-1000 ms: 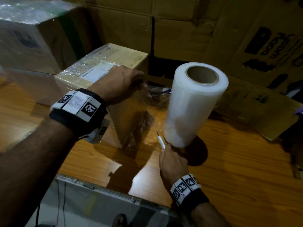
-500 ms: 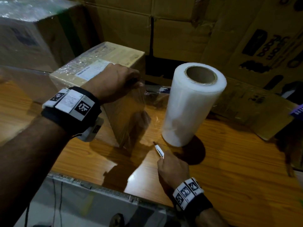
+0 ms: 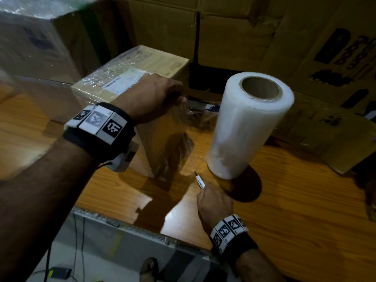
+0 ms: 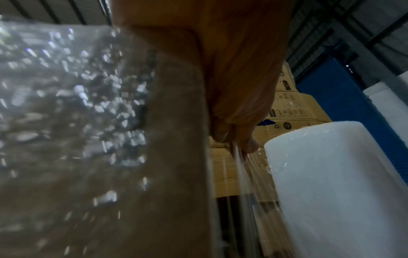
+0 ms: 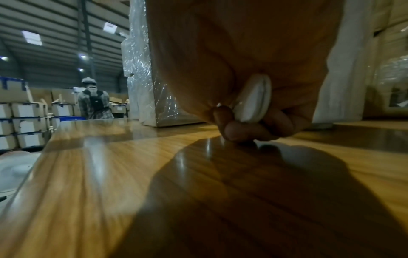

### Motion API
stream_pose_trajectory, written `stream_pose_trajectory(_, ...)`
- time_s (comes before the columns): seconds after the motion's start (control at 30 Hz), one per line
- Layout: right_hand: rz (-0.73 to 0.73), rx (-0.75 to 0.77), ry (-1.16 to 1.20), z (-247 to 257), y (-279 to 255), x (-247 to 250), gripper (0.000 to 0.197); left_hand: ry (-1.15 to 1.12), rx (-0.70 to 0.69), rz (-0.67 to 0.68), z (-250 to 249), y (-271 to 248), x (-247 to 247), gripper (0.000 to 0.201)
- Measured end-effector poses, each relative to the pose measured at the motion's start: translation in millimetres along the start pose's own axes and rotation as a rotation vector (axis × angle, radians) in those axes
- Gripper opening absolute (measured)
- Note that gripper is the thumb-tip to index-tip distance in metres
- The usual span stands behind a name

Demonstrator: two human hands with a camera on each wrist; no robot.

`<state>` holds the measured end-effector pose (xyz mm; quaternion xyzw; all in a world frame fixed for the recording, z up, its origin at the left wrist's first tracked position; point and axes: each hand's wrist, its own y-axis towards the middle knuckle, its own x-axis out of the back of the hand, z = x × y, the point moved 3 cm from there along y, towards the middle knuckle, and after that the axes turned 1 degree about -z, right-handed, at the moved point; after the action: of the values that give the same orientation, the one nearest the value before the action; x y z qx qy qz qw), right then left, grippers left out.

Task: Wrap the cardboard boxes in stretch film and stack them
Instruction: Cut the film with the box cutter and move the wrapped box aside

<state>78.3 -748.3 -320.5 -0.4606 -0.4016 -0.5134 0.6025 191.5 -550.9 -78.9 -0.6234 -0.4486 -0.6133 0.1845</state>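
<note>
- Head view: the box (image 3: 130, 78), already skinned in film, sits on the table (image 3: 284, 210) at about eleven o'clock from the middle of the tabletop.
- A sheet of film (image 3: 168, 143) hangs down past the box's near right corner, stretched toward the roll (image 3: 246, 127), which stands upright at about one o'clock, just beside the box.
- My left hand (image 3: 150, 98) rests over the box's near right edge, fingers curled round the gathered top of that sheet; the left wrist view shows the film bunched in my fingertips (image 4: 238, 139) with the roll close on the right.
- My right hand (image 3: 215, 202) sits low on the table at about six o'clock from the roll, closed round a small white cutter (image 3: 199, 181) whose tip points up toward the foot of the sheet.
- In the right wrist view the cutter's white body (image 5: 253, 104) is clamped between thumb and fingers, knuckles touching the wood.
- Bigger wrapped boxes (image 3: 36, 41) stand at ten o'clock, and a wall of plain cartons (image 3: 234, 33) runs along twelve o'clock.
- A flat piece of cardboard (image 3: 325, 129) lies at three o'clock, behind the roll.
</note>
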Motion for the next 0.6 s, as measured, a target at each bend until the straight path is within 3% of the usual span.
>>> stream_pose_trajectory(0.17, 0.013, -0.035, 0.032, -1.7, -2.2, 4.2, 0.023, 0.023, 0.027, 0.007, 4.9, 0.3, 2.3, 0.023)
stream_pose_trajectory(0.33, 0.121, -0.071, 0.027, -27.2, -35.0, 21.4, 0.030, 0.023, 0.041, 0.038, 6.3, 3.2, 1.5, 0.031)
stream_pose_trajectory(0.43, -0.004, -0.038, -0.010, -28.6, -47.7, 65.2, 0.031, -0.005, 0.036, 0.027, 6.8, 1.3, 3.9, 0.036)
stream_pose_trajectory(0.6, -0.374, 0.125, 0.066, 18.0, -43.5, 134.5, 0.026, 0.022, 0.019, 0.025, 1.3, -2.1, 7.7, 0.041)
